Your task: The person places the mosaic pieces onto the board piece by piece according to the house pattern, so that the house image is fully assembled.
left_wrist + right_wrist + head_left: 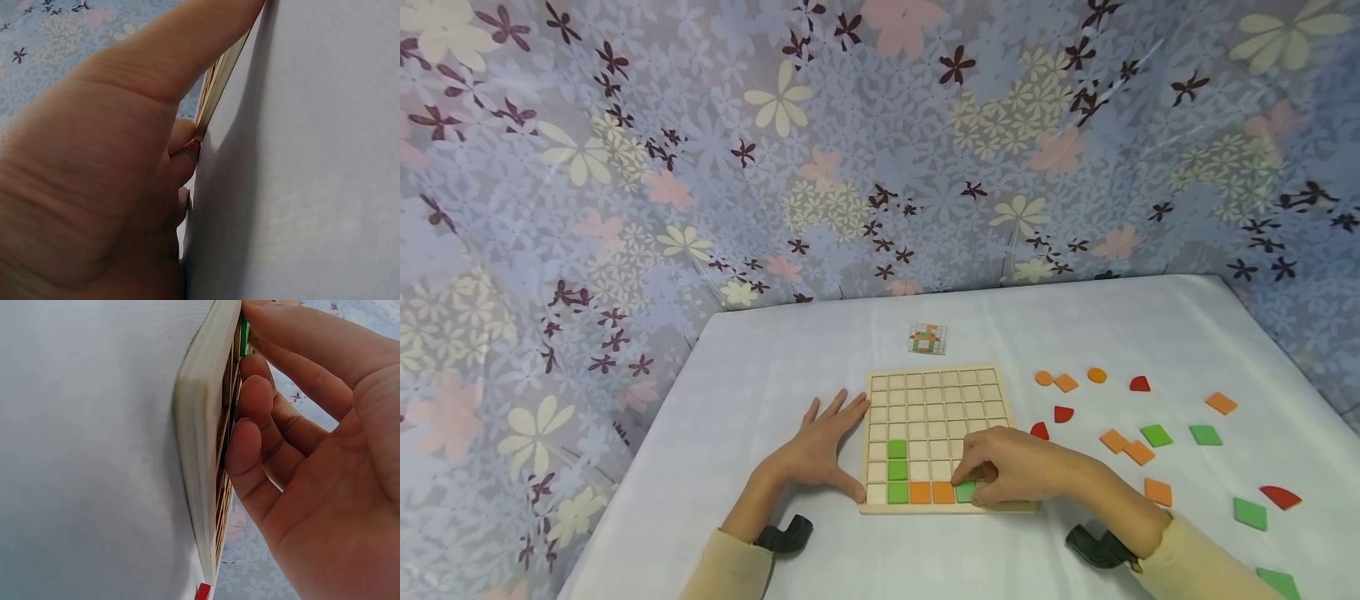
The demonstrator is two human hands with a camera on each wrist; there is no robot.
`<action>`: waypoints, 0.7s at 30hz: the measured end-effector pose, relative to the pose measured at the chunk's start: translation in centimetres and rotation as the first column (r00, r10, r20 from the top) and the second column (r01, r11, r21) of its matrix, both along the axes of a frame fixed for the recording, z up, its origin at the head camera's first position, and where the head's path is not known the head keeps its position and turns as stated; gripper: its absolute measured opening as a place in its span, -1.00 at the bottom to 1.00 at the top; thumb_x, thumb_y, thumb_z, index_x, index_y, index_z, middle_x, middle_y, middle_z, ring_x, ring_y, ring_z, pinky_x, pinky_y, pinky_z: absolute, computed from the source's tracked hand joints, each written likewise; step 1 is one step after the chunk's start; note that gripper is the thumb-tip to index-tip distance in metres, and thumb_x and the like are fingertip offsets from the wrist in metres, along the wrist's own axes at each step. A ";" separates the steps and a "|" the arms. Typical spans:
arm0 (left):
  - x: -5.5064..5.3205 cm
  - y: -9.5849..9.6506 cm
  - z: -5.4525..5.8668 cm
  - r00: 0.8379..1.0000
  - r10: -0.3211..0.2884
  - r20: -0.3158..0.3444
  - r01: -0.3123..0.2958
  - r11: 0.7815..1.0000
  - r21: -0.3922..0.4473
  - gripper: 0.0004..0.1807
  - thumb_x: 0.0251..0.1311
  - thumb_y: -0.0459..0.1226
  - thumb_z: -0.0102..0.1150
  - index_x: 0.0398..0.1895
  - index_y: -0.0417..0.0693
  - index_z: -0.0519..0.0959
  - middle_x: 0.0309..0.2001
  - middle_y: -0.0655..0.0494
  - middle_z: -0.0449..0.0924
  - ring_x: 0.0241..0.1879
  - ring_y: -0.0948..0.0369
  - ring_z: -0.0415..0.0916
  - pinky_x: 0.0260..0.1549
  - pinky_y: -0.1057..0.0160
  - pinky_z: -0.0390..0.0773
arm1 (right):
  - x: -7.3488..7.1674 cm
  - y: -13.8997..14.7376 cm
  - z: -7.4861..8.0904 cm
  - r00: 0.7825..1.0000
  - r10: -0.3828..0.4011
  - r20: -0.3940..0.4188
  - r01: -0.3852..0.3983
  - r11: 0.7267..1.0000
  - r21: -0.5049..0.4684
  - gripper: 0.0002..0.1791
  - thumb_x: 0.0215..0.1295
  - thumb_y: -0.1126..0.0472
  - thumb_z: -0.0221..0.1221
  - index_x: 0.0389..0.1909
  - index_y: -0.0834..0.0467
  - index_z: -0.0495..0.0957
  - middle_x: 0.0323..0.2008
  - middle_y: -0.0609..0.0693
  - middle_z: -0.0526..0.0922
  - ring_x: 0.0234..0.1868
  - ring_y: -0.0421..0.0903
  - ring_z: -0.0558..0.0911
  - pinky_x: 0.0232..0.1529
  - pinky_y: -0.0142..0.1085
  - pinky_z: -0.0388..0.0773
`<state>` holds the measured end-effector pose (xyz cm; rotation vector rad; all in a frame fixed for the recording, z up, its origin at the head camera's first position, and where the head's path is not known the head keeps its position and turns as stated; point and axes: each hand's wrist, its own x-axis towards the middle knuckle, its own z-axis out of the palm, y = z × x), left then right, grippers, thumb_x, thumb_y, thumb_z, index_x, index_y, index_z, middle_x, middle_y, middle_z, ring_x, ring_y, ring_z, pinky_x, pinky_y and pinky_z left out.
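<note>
Green tile [965,493] & btm-R of board [938,429] part-hidden by R hand [1018,465]

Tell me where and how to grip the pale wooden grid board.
Grip the pale wooden grid board by its left rim, coming in from the left, where the left hand touches it. It lies flat on the white cloth, but its straight side wall seems tall enough to hold. Flat coloured tiles lie loose to the right, so that approach looks cluttered.
</note>
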<state>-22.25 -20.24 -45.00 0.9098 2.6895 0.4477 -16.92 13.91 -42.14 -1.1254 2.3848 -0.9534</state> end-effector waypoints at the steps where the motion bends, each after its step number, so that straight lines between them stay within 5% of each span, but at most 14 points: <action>1: 0.0 0.0 0.0 1.000 0.002 0.000 -0.002 1.000 0.002 0.56 -0.64 0.55 0.26 0.55 0.11 -0.13 0.53 0.25 -0.22 0.49 0.09 -0.41 0.34 -0.12 -0.48 | 0.0 0.0 0.0 1.000 0.003 0.000 -0.003 1.000 -0.005 -0.69 0.08 0.22 0.34 -0.15 -0.17 0.71 -0.43 -0.26 0.51 -0.47 -0.32 0.43 -0.43 -0.44 0.42; 21: 0.2 0.2 0.2 1.000 0.004 0.003 -0.004 1.000 0.011 0.55 -0.63 0.54 0.28 0.55 0.09 -0.10 0.53 0.23 -0.19 0.48 0.09 -0.40 0.34 -0.13 -0.47 | 0.2 0.1 -0.1 0.998 -0.017 0.057 0.018 1.000 -0.018 -0.71 0.08 0.20 0.37 -0.16 -0.17 0.68 -0.37 -0.23 0.54 -0.44 -0.28 0.48 -0.41 -0.42 0.49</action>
